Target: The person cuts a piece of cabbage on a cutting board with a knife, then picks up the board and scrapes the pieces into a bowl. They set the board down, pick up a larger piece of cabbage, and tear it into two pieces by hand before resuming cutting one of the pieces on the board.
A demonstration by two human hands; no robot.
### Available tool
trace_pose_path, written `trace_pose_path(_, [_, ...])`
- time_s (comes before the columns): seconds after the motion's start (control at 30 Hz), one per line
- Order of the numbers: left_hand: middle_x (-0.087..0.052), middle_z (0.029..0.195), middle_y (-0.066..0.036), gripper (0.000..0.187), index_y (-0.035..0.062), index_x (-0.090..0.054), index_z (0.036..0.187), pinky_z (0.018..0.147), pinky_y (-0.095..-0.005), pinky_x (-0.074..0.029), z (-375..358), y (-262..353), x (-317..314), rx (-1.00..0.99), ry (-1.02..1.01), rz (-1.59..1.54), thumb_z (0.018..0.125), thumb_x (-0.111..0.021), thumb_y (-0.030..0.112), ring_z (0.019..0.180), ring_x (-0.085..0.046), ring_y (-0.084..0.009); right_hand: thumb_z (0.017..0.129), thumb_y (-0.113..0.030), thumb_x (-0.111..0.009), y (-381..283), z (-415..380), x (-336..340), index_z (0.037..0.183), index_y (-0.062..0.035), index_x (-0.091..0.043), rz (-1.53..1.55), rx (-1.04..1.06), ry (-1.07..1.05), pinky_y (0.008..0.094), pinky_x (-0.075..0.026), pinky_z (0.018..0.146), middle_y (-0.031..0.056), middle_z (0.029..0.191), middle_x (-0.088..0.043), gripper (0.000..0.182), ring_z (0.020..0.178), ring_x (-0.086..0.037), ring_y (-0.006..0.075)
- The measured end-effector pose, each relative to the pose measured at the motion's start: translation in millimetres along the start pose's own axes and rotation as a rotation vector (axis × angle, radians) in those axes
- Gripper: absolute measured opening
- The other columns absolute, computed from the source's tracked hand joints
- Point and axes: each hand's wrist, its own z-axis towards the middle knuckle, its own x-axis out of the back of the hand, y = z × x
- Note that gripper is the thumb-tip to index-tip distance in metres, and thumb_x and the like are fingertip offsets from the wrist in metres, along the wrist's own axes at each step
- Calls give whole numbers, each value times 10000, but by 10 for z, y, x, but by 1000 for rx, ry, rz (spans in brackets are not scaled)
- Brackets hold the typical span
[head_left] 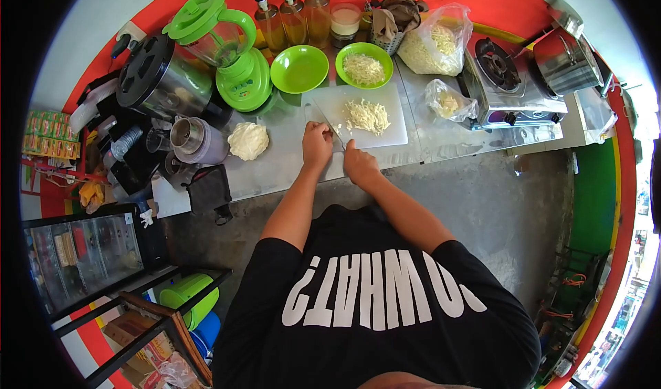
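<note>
A white cutting board [396, 117] lies on the metal counter with a heap of shredded cabbage [368, 117] on it. My right hand [360, 163] is closed around the handle end of a knife [333, 127], whose blade slants up and left across the board. Beside the blade, at the board's lower left edge, my left hand [317, 144] has its fingers curled together; whatever they hold is hidden. Small pale bits lie near the blade. Behind the board, one green bowl [364, 76] contains more shreds, and another green bowl [299, 69] is empty. A pale cabbage piece [248, 141] sits to the left.
At the left stand a green blender [242, 79], a dark-lidded container [148, 72] and a metal-topped jar [200, 140]. Pump bottles [293, 20] line the back. To the right are a large bag of shreds [434, 45], a smaller bag [449, 103] and a gas stove [520, 103] with a pot.
</note>
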Motion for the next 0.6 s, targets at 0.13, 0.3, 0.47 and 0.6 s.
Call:
trace_pose_path(0.13, [-632,981,-170,80,0,-665,894,767,-414,-548,21,-44,-4,-24,-10,16,821,-699,7,862,-692,-344,954,-98,-561,-52,10,120,1151,23,-458,-13,28,-3,435,-613,755,228,938,-743,253,897,-754,360])
trace_pose_path(0.3, [-637,976,-171,84,7,-674,902,762,-418,-545,12,-16,-28,11,9,14,822,-700,11,862,-691,-346,938,-91,-584,-71,-57,8,1144,21,-457,-35,2,-4,425,-613,749,230,939,-743,266,898,-755,354])
trace_pose_path(0.47, [-638,970,-172,86,12,-679,906,760,-419,-544,19,22,8,4,-1,39,821,-694,5,859,-689,-349,947,-86,-572,-55,53,66,1133,11,-453,4,32,15,425,-614,754,238,943,-741,241,884,-757,356])
trace_pose_path(0.6, [-636,965,-174,72,16,-675,896,759,-422,-542,18,-19,-22,13,-7,22,825,-688,14,865,-684,-354,969,-88,-518,-58,-46,87,1149,14,-437,51,-1,-61,486,-595,797,270,984,-725,222,957,-730,412])
